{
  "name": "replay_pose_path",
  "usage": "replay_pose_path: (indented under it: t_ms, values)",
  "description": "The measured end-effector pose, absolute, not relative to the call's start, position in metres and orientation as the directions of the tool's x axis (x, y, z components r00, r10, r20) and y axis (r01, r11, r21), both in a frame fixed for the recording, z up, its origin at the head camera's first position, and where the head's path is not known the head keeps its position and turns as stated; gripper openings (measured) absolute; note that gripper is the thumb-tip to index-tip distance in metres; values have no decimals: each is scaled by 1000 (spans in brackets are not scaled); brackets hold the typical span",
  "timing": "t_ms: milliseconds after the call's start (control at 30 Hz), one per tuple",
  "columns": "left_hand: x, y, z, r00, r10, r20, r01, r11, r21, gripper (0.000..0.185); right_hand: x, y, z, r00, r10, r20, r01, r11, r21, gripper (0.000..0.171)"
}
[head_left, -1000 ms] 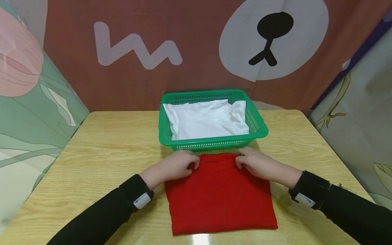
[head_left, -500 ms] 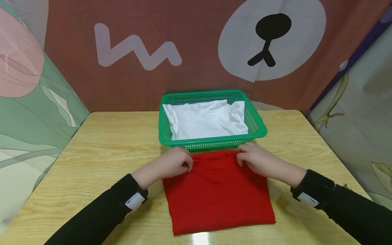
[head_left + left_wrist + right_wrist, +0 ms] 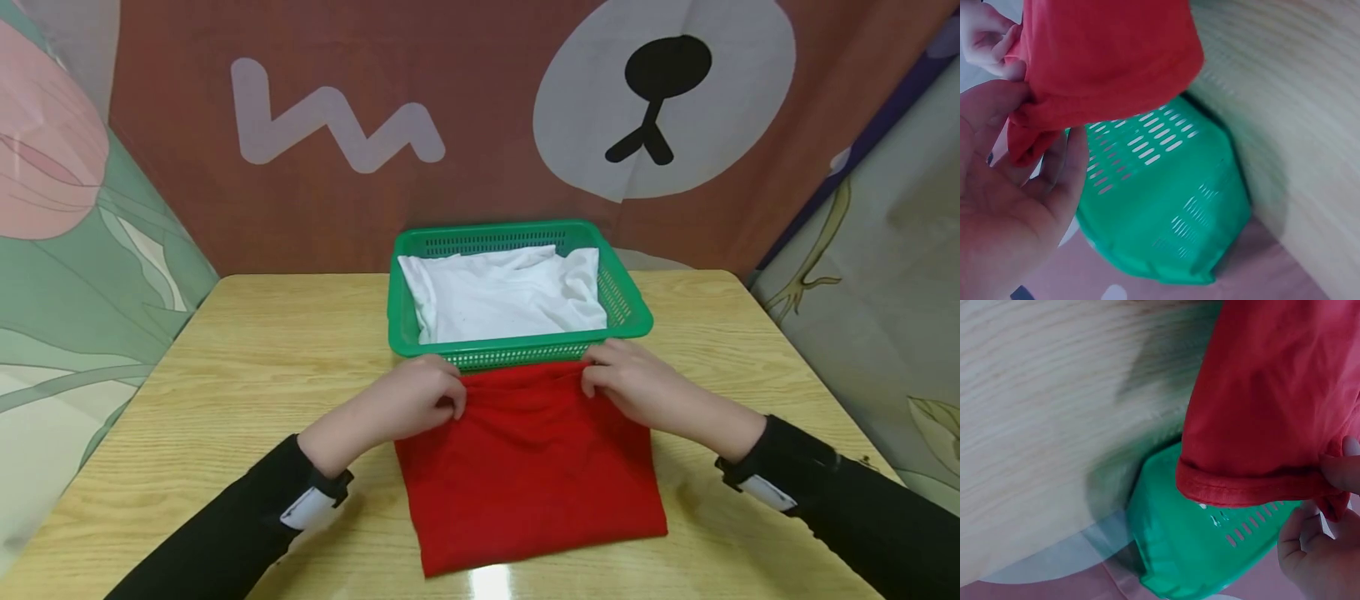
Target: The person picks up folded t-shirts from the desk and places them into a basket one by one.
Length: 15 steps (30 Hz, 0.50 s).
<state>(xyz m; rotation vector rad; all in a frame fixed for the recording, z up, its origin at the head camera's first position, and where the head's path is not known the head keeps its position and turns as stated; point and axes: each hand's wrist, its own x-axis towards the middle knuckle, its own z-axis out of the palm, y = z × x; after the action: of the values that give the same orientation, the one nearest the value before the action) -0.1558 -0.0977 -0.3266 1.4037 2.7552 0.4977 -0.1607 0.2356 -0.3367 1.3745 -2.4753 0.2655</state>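
A folded red cloth [image 3: 528, 467] lies on the wooden table [image 3: 225, 375], its far edge raised toward the green basket [image 3: 633, 312]. My left hand [image 3: 423, 396] pinches the cloth's far left corner and my right hand [image 3: 622, 383] pinches the far right corner. The left wrist view shows the red cloth [image 3: 1104, 56] bunched in my left hand [image 3: 1019, 187] just over the basket [image 3: 1166, 212]. In the right wrist view the hemmed edge of the red cloth [image 3: 1260, 425] hangs over the basket [image 3: 1191, 550], pinched by my right hand [image 3: 1325, 531]. A white cloth [image 3: 506, 292] fills the basket.
The basket stands at the table's far middle, against a brown backdrop [image 3: 480, 125] with a bear face. Patterned curtains [image 3: 75, 250] close in the left and right sides. Bare tabletop lies either side of the red cloth.
Both hands have moved away from me toward the basket, lifting and drawing the red cloth's far edge up to the basket's near rim. The cloth's near edge slid forward a little.
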Motion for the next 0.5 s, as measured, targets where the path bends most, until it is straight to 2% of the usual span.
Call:
replay_pose_path:
  t_ms: [233,500]
  values:
    - [-146,-101,-313,-617,763,195,785,575,233,13,-158,234,-326,-456,-785,419,-862,506,10,33]
    - [-142,-106,-305,-623,728,285,782,585,214,13,-153,235,-314,-486,-755,440,-842,539,-7,37]
